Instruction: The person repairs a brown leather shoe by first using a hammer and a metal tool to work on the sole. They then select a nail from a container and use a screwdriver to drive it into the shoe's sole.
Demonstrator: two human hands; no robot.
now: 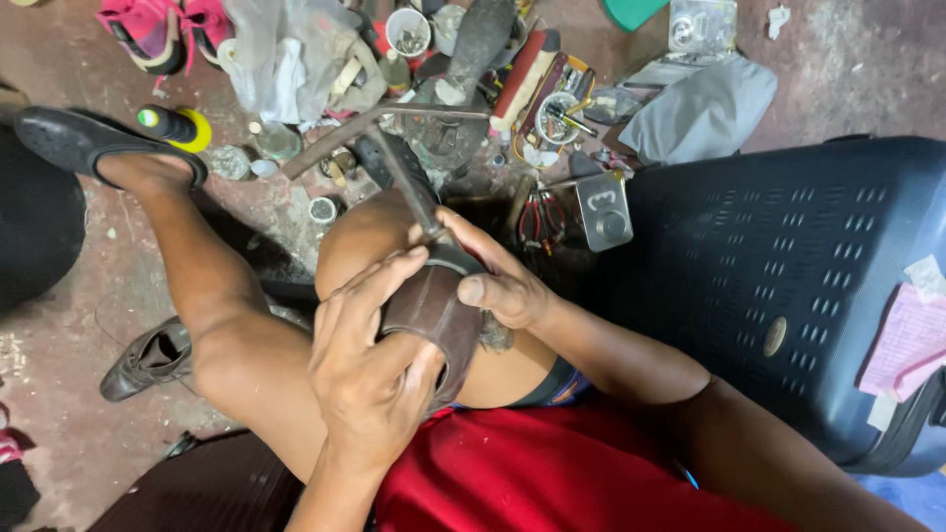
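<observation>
Left hand [370, 379] clamps the brown shoe [434, 315] on the knee [360, 241]; right hand [493, 281] grasps the hammer [414, 192] — a glancing blow might hit fingers.

Single head cam, looking steeply down.
Sits above the person's lap, v. close to both hands [414, 335] (they fill the centre), facing fwd over the knee [365, 236] to the cluttered floor [59, 286] at top; dark plastic chair [788, 256] at right edge. No 2nd view.
</observation>
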